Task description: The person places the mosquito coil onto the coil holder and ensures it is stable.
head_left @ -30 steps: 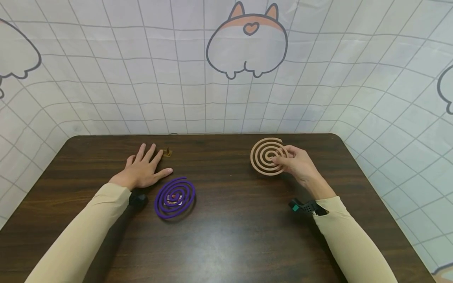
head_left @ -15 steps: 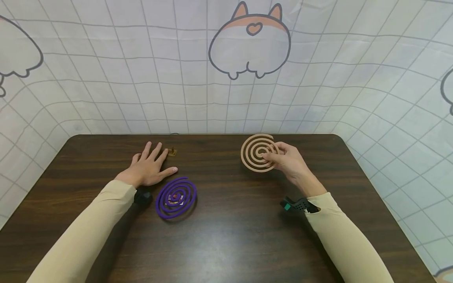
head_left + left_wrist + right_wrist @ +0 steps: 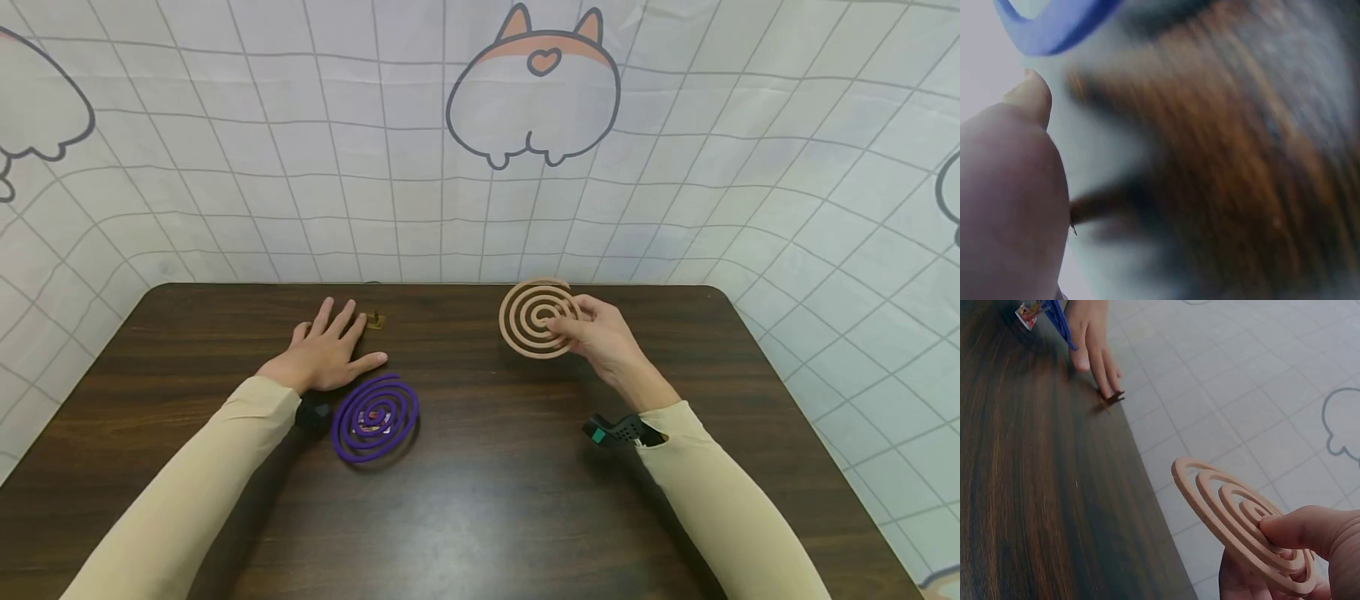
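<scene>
My left hand (image 3: 321, 360) rests on the table with its fingers spread. One fingertip lies against a small brass-coloured coil stand (image 3: 377, 321) with an upright tab. Just nearer than the left thumb, a purple mosquito coil (image 3: 375, 418) sits tilted and raised, over a small piece with a red and white picture (image 3: 1025, 317). Above the table's far right part, my right hand (image 3: 609, 340) pinches a tan mosquito coil (image 3: 537, 318) between thumb and fingers. The right wrist view shows the thumb on the coil's centre and other fingers behind it.
Both hands work over a dark wood-grain table (image 3: 480, 492) with rounded far corners. A white grid-patterned cloth (image 3: 300, 150) with cartoon outlines hangs behind and along the sides, close to the table's far edge.
The right hand has carried the tan coil left and slightly up. My left hand has slid a little right, and the small stand has shifted right with its fingertips. The purple coil stays put.
</scene>
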{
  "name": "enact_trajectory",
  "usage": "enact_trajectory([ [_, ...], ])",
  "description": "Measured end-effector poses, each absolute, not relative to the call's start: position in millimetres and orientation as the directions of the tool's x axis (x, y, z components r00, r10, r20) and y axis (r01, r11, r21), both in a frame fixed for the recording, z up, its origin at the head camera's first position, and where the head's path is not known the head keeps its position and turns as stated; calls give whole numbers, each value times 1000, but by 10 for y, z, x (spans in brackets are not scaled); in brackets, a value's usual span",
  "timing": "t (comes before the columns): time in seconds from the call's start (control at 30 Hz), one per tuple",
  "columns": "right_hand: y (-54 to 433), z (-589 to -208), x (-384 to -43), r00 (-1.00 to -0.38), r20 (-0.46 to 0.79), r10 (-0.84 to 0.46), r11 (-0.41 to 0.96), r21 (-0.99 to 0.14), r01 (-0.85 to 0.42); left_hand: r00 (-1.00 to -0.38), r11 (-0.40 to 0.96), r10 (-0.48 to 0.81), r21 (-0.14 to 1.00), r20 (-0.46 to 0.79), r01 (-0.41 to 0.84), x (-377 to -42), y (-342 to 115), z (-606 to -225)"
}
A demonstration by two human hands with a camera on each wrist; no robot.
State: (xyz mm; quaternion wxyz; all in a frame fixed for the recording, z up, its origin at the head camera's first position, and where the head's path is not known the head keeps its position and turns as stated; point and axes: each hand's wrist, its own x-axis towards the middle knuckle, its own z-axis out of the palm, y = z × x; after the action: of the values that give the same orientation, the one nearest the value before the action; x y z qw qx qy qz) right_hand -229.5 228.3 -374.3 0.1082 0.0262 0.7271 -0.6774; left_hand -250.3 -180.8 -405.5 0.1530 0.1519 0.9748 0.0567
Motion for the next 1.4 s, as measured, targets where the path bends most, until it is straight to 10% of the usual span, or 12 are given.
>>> enact_trajectory([
  [1.4,1912,-3609,-2380,-964,-132,-231,-170,-970,174,-896,937,346,145,-278,317,-2522,-1642,-4076],
])
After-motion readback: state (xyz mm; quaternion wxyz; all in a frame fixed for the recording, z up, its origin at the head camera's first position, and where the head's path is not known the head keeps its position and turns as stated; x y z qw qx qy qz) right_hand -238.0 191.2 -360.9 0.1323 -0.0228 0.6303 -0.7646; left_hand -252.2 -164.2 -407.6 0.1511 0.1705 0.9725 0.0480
